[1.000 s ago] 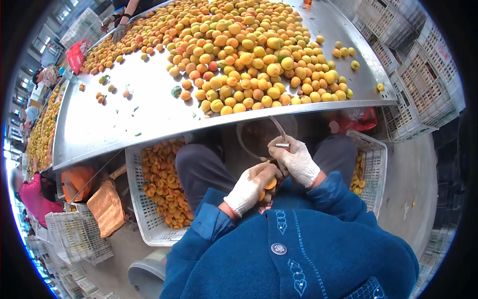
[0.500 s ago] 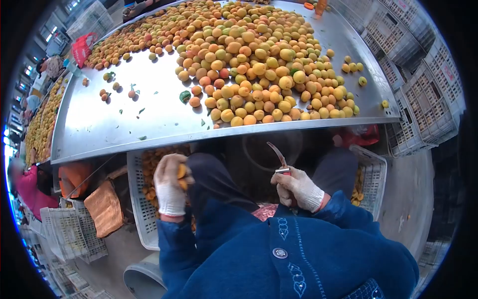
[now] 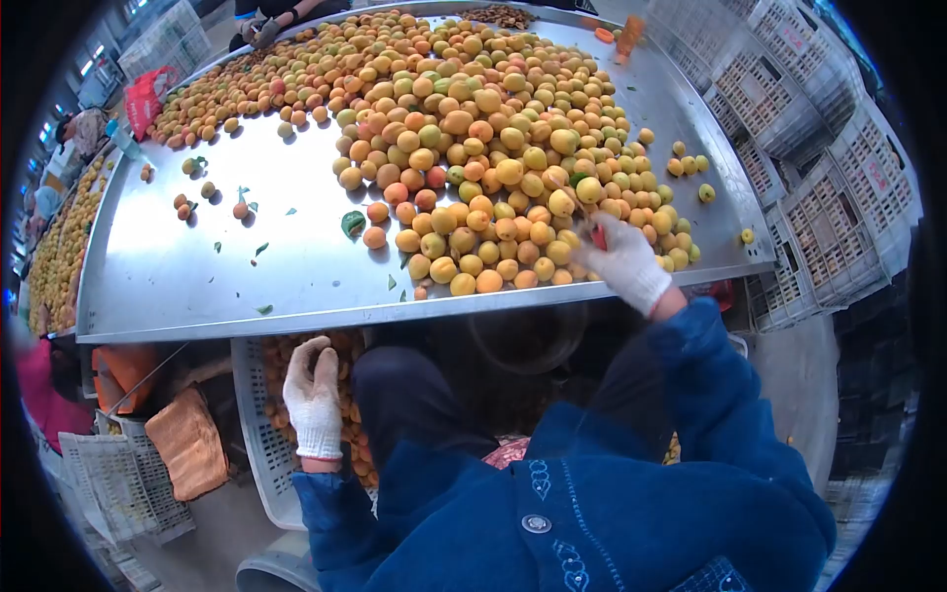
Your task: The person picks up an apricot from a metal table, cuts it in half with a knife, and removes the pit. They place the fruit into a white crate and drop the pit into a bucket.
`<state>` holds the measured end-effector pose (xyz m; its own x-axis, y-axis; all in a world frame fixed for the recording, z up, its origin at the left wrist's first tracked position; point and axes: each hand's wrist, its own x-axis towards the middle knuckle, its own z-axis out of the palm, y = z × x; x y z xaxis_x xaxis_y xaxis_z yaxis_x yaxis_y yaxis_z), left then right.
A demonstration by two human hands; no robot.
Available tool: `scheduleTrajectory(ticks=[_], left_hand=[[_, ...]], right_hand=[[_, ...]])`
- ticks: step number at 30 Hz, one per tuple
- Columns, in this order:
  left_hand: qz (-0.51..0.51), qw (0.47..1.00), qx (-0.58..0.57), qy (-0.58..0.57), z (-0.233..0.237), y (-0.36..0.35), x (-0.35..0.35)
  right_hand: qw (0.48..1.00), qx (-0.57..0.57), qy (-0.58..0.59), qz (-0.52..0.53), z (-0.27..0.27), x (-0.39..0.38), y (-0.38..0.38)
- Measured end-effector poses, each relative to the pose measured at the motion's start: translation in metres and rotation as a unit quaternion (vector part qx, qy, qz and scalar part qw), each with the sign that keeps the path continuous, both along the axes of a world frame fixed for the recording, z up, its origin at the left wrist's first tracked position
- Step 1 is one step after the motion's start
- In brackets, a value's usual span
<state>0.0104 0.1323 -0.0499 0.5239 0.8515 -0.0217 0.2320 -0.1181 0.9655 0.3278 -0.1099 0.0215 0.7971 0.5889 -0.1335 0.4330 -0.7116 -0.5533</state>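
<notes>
My right hand (image 3: 623,260), in a white glove, reaches onto the steel table (image 3: 187,276) at the near edge of a big pile of apricots (image 3: 473,128). It grips a small knife whose red handle (image 3: 599,236) shows at the fingers; the blade is hidden among the fruit. My left hand (image 3: 314,393), also gloved, hangs with its fingers spread and empty over a white crate (image 3: 254,434) of cut apricot halves, below the table to the left of my knee.
Stacked white crates (image 3: 819,187) line the right side. Loose apricots and leaves (image 3: 352,223) lie on the table's left part. Another person's gloved hands (image 3: 264,30) work at the far edge. An orange cloth (image 3: 185,446) and more crates sit lower left.
My left hand dropped its apricot half into the crate and is now empty. My right hand, still holding the knife, rose from my lap to the apricots at the table's edge.
</notes>
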Motion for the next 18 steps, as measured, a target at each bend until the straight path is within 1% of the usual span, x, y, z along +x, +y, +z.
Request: scheduleTrajectory(ticks=[1,3,4,5,7,8,10,11,12,13,16,17,18], left_hand=[[-0.016,1.0,-0.025,-0.007,0.002,-0.001,0.007],[-0.044,0.99,-0.115,-0.072,0.004,-0.005,0.023],[-0.059,0.993,-0.089,-0.049,0.013,-0.009,0.031],[-0.066,0.992,-0.095,-0.052,0.015,-0.012,0.038],[-0.111,0.99,-0.079,-0.028,0.029,-0.018,0.048],[-0.123,0.988,-0.085,-0.03,0.034,-0.02,0.052],[-0.131,0.988,-0.079,-0.022,0.035,-0.023,0.058],[-0.135,0.988,-0.076,-0.012,0.034,-0.024,0.059],[-0.149,0.985,-0.081,0.021,0.038,-0.025,0.062],[-0.147,0.985,-0.091,0.005,0.033,-0.027,0.064],[-0.165,0.982,-0.088,0.015,0.031,-0.035,0.073],[-0.16,0.976,-0.145,-0.037,0.025,-0.04,0.078],[-0.154,0.963,-0.2,-0.089,0.021,-0.044,0.082]], right_hand=[[0.999,-0.008,-0.043,0.023,-0.007,0.021,0.009],[0.996,0.012,-0.072,0.046,0.005,0.036,0.041],[0.995,-0.01,-0.087,0.051,-0.002,0.048,0.055],[0.993,-0.031,-0.102,0.056,-0.015,0.062,0.069],[0.991,-0.07,-0.086,0.075,-0.023,0.075,0.095],[0.989,-0.08,-0.096,0.084,-0.029,0.081,0.104],[0.986,-0.088,-0.103,0.098,-0.042,0.093,0.121],[0.983,-0.117,-0.1,0.099,-0.045,0.097,0.127],[0.979,-0.146,-0.098,0.101,-0.048,0.1,0.136],[0.979,-0.146,-0.097,0.102,-0.05,0.101,0.135],[0.983,-0.111,-0.088,0.114,-0.039,0.088,0.128],[0.983,-0.111,-0.089,0.115,-0.033,0.075,0.122],[0.988,-0.059,-0.038,0.14,-0.026,0.06,0.114]])
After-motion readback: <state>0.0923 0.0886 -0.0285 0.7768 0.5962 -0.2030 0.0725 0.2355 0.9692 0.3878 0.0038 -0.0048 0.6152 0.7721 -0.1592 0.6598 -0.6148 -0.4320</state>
